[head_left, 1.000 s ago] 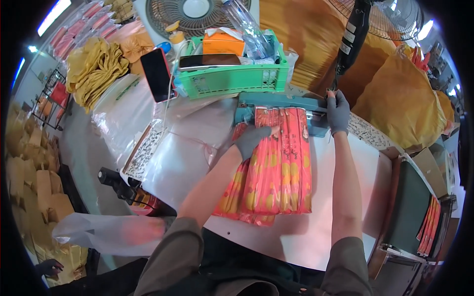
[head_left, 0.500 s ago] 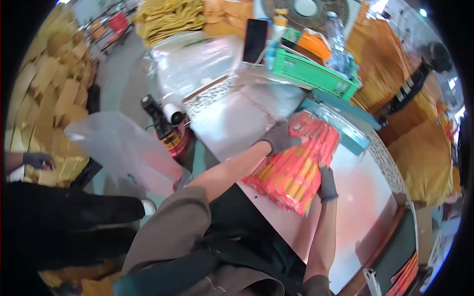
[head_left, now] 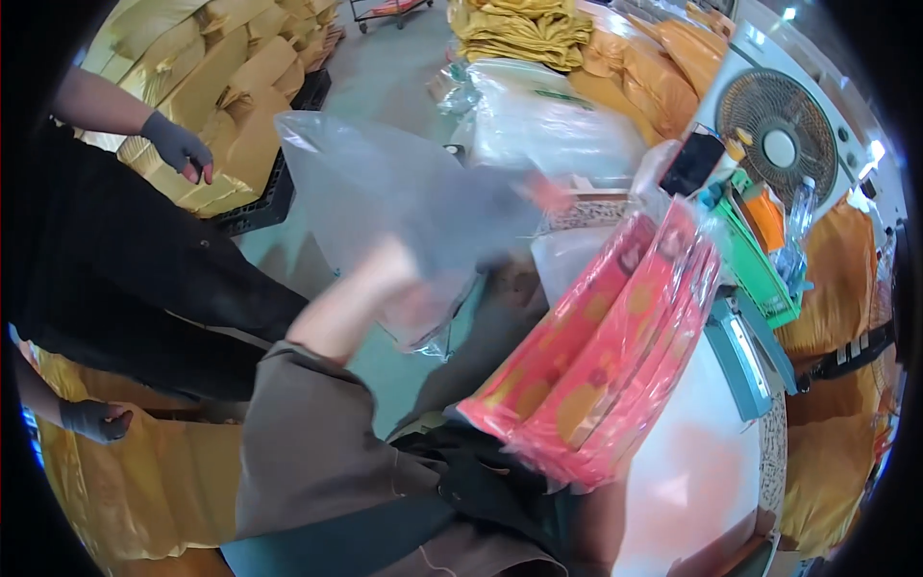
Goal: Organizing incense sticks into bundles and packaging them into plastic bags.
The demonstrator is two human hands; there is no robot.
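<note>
A clear plastic packet of long red-and-yellow patterned sticks or tubes (head_left: 596,356) is tilted above the white tabletop, close to me. My right forearm (head_left: 601,524) runs up beneath it, and the packet hides that hand, which appears to hold it up. Out to the left, my left hand (head_left: 466,216) in a grey glove is smeared by motion. It passes in front of a large translucent plastic bag (head_left: 336,183), and whether it touches the bag cannot be made out. Its fingers are too blurred to read.
On the table's right lies a teal bag sealer (head_left: 745,356). Beyond it are a green crate (head_left: 760,255) with a bottle, a phone (head_left: 692,163) and a fan (head_left: 779,144). A co-worker's gloved hand (head_left: 178,149) and yellow sacks (head_left: 212,87) are at left.
The packet has come up off the table toward me. My left hand has let go of it and swung left to the translucent bag. The view has turned left.
</note>
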